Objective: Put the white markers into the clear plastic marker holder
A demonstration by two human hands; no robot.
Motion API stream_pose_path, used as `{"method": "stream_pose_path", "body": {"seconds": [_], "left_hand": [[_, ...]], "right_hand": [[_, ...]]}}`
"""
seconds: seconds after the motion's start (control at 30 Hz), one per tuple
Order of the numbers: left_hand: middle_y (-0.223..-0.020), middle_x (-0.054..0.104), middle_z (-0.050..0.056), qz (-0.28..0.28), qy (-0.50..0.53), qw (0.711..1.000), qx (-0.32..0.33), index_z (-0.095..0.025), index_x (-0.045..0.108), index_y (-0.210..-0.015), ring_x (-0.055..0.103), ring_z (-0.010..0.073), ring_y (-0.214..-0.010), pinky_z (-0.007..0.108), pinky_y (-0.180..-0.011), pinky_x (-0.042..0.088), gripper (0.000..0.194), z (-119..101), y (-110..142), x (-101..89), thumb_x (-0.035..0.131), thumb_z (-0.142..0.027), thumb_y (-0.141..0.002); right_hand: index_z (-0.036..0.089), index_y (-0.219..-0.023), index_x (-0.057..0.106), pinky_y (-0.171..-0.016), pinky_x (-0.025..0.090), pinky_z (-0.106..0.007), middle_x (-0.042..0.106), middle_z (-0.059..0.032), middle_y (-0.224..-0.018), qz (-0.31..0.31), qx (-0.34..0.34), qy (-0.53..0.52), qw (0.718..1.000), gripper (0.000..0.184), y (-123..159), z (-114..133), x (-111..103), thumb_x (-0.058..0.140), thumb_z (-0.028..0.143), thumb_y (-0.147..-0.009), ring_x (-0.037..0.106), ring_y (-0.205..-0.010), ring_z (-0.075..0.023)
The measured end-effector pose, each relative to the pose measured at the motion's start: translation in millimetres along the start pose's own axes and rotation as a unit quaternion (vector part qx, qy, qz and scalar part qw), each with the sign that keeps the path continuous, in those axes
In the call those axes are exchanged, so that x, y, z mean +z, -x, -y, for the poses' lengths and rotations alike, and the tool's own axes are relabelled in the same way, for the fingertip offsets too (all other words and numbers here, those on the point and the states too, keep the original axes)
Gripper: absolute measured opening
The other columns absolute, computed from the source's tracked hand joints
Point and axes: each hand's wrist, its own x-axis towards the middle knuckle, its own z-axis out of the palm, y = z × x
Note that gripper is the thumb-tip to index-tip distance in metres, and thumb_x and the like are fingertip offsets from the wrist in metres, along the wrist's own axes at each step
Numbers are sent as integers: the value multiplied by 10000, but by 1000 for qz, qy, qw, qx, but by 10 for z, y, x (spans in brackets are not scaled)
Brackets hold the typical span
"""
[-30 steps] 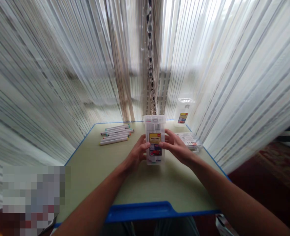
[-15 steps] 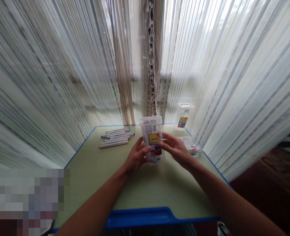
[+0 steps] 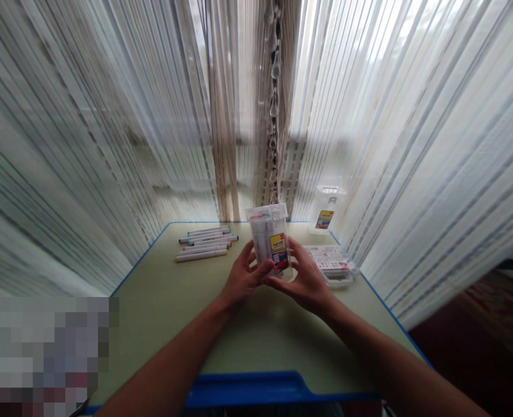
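Between my two hands, above the table, is a clear plastic marker case (image 3: 262, 234) with a lid on top and a yellow and dark label on its front. White markers show through its walls. My left hand (image 3: 245, 272) wraps its left side, thumb across the lower front. Around the right side and lower corner curls my right hand (image 3: 302, 272), its thumb near the bottom edge. Several white markers (image 3: 206, 253) with coloured ends lie on the table to the left of the case.
A second clear case (image 3: 326, 208) with a like label stands at the table's back right corner. Nearer, a flat clear case (image 3: 334, 263) with a printed sheet and a handle lies on the table (image 3: 160, 324). Blue edging rims the tabletop; string curtains (image 3: 121, 116) hang behind.
The case has turned slightly in my hands, its label shifting to the right. My right hand has slid lower on it, uncovering more of the flat case.
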Motion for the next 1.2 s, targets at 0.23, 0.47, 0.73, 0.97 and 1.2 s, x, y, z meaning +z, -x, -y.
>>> {"method": "stream_pose_path", "body": {"seconds": [0.23, 0.47, 0.73, 0.97, 1.2], "left_hand": [[-1311, 685, 112, 9, 36, 999, -1, -301, 569, -1355, 696, 347, -1167, 432, -858, 629, 620, -54, 30, 81, 829, -418, -804], [-1312, 689, 79, 31, 48, 998, -4, -324, 565, -1351, 692, 310, -1172, 407, -883, 616, 601, -34, 16, 71, 818, -420, -814], [-1275, 711, 80, 38, 52, 998, -27, -299, 622, -1340, 691, 289, -1144, 395, -875, 599, 452, -61, 7, 88, 649, -473, -924], [-1327, 680, 86, 74, 46, 996, -29, -333, 527, -1462, 681, 310, -1160, 390, -862, 587, 579, -62, 10, 7, 689, -381, -908], [-1325, 658, 112, 34, 14, 999, -11, -356, 500, -1480, 697, 318, -1119, 391, -787, 620, 699, -81, 31, -15, 790, -392, -845]], "right_hand": [[234, -1467, 433, -937, 584, -543, 570, -179, -1361, -25, -37, 37, 998, 904, 17, 106, 9, 878, 465, -715, 595, -1226, -354], [239, -1467, 423, -929, 585, -535, 567, -172, -1347, -34, -47, 54, 997, 913, 35, 149, -1, 885, 440, -706, 591, -1215, -348], [239, -1451, 438, -956, 559, -515, 559, -166, -1389, -19, 6, -3, 1000, 887, 65, 128, -6, 874, 332, -684, 572, -1242, -339], [289, -1411, 488, -972, 533, -454, 600, -119, -1359, 39, 65, -191, 979, 813, 24, 29, -9, 884, 340, -703, 583, -1228, -304], [283, -1487, 470, -1029, 477, -479, 596, -124, -1393, 64, 80, -223, 969, 882, -30, 1, -81, 887, 346, -712, 586, -1231, -314]]}}
